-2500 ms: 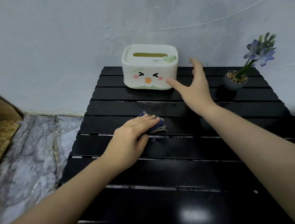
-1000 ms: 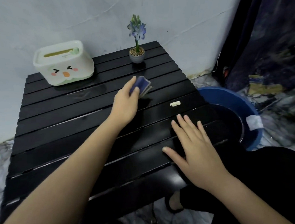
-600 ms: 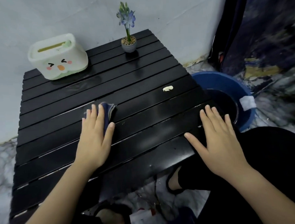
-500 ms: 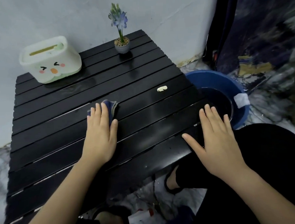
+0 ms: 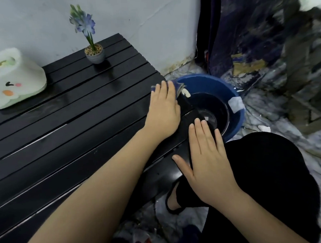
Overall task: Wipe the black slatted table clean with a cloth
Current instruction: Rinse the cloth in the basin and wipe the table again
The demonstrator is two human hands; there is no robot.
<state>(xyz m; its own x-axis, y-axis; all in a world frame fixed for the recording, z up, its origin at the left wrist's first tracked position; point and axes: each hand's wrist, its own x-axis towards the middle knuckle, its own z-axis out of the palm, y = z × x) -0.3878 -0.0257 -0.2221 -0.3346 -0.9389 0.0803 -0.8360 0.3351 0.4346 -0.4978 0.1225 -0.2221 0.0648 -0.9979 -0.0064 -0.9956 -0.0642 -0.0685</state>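
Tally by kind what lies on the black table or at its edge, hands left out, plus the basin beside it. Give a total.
Tissue box: 1
Potted flower: 1
Cloth: 1
Pale scrap: 1
Blue basin: 1
Total: 5

L hand (image 5: 163, 110) flat, fingers together, arm stretched fwd; R hand (image 5: 207, 156) flat, fingers spread.

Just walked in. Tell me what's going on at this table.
A person is wiping the black slatted table with a blue cloth. The left hand presses the cloth flat at the table's right edge, with a small pale scrap just ahead of it, by the blue basin on the floor. The right hand rests flat on the near corner. A tissue box and a flower pot stand at the back.
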